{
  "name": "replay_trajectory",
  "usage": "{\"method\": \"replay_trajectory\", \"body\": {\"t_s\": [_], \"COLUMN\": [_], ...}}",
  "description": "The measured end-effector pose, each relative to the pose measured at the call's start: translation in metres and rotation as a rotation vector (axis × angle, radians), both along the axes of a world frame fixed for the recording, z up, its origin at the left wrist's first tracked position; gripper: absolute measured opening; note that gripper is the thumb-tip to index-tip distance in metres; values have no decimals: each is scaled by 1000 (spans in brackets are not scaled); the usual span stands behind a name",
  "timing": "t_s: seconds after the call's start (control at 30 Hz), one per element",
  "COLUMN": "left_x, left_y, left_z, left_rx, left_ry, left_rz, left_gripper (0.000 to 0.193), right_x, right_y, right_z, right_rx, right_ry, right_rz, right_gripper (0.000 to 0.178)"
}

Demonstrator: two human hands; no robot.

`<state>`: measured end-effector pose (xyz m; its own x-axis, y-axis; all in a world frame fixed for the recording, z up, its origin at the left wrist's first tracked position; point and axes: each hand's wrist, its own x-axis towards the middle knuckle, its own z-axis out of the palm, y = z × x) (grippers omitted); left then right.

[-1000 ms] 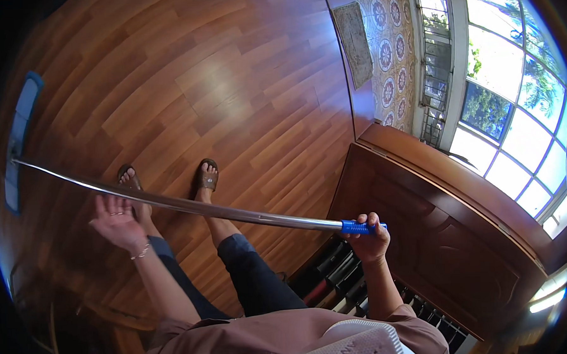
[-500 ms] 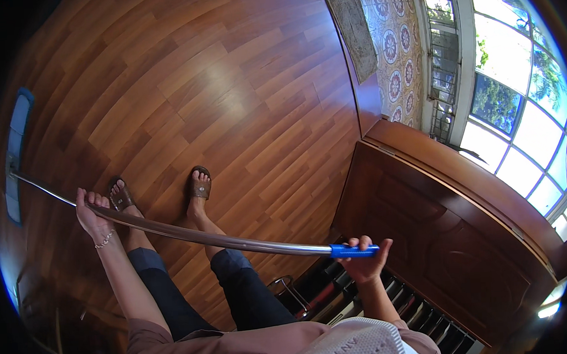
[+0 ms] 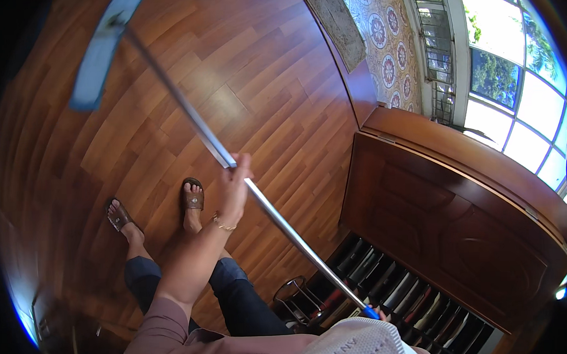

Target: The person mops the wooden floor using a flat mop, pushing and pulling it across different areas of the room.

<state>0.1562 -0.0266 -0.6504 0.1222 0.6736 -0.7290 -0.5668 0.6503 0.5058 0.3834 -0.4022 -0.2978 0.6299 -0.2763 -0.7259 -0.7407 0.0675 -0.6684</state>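
A flat mop with a long metal pole (image 3: 284,226) runs slantwise across the view. Its pale blue-white rectangular head (image 3: 95,68) is at the upper left, blurred by motion. My left hand (image 3: 234,187), a bracelet at its wrist, is closed around the middle of the pole. At the pole's near end, by the blue handle grip (image 3: 370,312), only some fingers of my right hand (image 3: 381,314) show. A pale textured fabric (image 3: 360,341) hides the rest of that hand, which appears closed on the grip.
Wood-plank floor (image 3: 281,133) spreads around my sandalled feet (image 3: 194,195). On the right stand a brown panelled wooden door (image 3: 437,227) and a rack of dark slats (image 3: 402,292). A grey mat (image 3: 335,26) lies on patterned tiles by the windows. A metal-framed stool (image 3: 295,297) sits near my legs.
The mop head has swung from the far left up to the upper left. My left hand moved right and forward with the pole; my right hand drew back toward my body.
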Motion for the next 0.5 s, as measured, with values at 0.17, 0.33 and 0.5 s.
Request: {"method": "replay_trajectory", "body": {"t_s": [0.17, 0.33, 0.5], "left_x": [44, -8, -93], "left_y": [-36, -107, -150], "left_z": [24, 45, 68], "left_rx": [254, -19, -101], "left_ry": [69, -236, -487], "left_rz": [-326, -412, -480], "left_gripper": [35, 21, 12], "right_x": [-87, -132, -161], "right_y": [31, 25, 102], "right_z": [-87, -146, -169], "right_rx": [559, 442, 116], "right_ry": [566, 898, 1534], "right_rz": [291, 610, 1381], "right_gripper": [38, 65, 55]}}
